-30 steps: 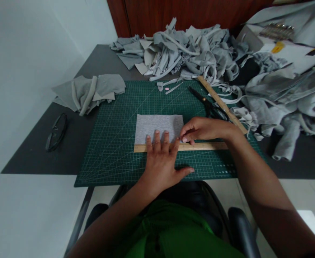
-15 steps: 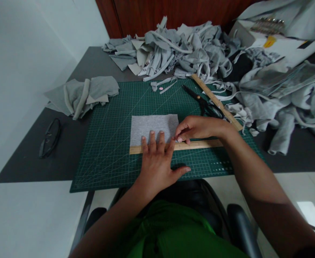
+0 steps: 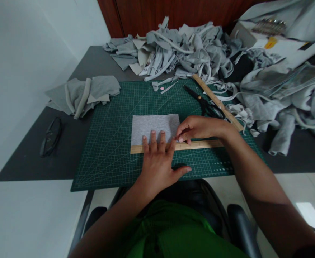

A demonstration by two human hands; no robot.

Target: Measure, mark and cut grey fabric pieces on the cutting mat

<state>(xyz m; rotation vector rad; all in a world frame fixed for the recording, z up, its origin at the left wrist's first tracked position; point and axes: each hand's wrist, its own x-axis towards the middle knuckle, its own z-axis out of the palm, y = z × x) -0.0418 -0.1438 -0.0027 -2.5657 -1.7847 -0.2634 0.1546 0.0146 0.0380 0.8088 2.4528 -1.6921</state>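
A grey rectangle of fabric (image 3: 154,123) lies flat on the green cutting mat (image 3: 106,161). Along its near edge runs a wooden ruler (image 3: 200,144), stretching out to the right past the fabric. My left hand (image 3: 159,157) rests flat over the ruler, fingers spread, its fingertips on the fabric. At the fabric's lower right corner, just above the ruler, my right hand (image 3: 188,130) has thumb and forefinger pinched together. What sits between them is hidden. Black scissors (image 3: 204,104) lie beyond my right hand.
A second wooden ruler (image 3: 218,102) slants beside the scissors. Heaps of grey fabric scraps (image 3: 173,46) line the table's back, with more cloth (image 3: 278,96) at the right. Left of the mat are folded fabric pieces (image 3: 82,95) and black-framed glasses (image 3: 51,137). A white box (image 3: 276,46) stands at back right.
The view has shifted very slightly. Both hands, the ruler and the fabric keep the same places relative to one another.
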